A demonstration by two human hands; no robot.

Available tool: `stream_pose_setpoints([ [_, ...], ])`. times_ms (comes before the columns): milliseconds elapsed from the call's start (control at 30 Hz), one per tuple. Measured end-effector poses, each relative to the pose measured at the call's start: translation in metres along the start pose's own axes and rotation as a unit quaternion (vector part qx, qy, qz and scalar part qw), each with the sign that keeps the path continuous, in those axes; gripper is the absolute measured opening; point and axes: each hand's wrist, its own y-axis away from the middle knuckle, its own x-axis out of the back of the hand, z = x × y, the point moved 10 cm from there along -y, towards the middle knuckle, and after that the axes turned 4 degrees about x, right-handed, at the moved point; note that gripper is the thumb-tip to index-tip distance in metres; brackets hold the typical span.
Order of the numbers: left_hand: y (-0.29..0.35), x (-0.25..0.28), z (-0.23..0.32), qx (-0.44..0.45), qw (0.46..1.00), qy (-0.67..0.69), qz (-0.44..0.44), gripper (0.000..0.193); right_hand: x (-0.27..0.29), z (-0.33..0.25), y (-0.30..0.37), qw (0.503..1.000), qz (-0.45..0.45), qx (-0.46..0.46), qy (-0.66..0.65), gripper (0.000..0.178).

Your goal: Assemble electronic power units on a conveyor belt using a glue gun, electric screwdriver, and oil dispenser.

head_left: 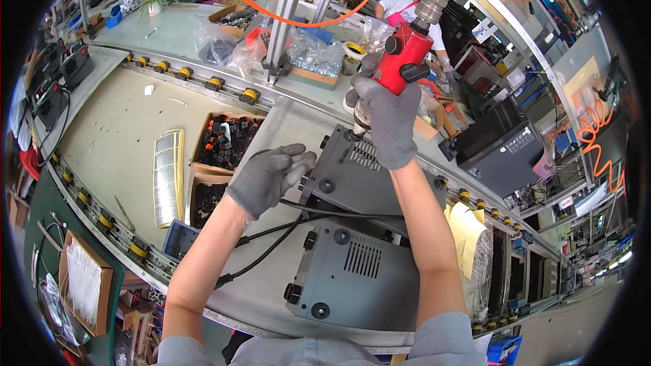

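My right hand point(392, 122), in a grey glove, is wrapped round a red air screwdriver point(405, 57) held upright. The tool's lower end is over the far part of a dark grey metal case point(400, 193) with vent slots and round feet; whether the tip touches is hard to see. My left hand point(271, 175), also gloved, hovers by that case's left side, its fingers loosely stretched out and nothing visible in them. Closer to me lies a second grey case point(366, 278), with vent slots and black knobs. Black cables point(271, 247) run between the two cases and out leftward.
Left of my hand stand a cardboard box of black and orange parts point(227, 139) and a box of small black pieces point(207, 200). A label sheet point(168, 176) lies beside them. An orange hose point(312, 24) loops overhead. Yellow papers point(466, 237) are at right; another person point(410, 10) works beyond.
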Motion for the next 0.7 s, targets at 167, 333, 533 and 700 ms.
stream_pose_setpoints([
  [167, -0.001, 0.007, -0.008, 0.019, 0.999, -0.041, -0.003, 0.033, -0.002, 0.0, 0.001, 1.0, -0.012, 0.001, -0.008, 0.028],
  [333, 0.004, 0.005, -0.02, 0.016, 1.0, 0.001, -0.002, 0.032, -0.002, 0.006, 0.0, 1.0, -0.011, 0.006, 0.001, 0.026],
  [533, 0.03, -0.004, -0.013, 0.009, 0.998, 0.008, 0.068, 0.032, -0.004, 0.006, -0.001, 0.999, -0.035, 0.023, 0.011, 0.027],
  [700, 0.05, -0.005, -0.02, 0.015, 0.994, -0.095, 0.054, 0.028, -0.003, -0.015, 0.002, 0.997, -0.016, 0.059, -0.047, 0.03],
])
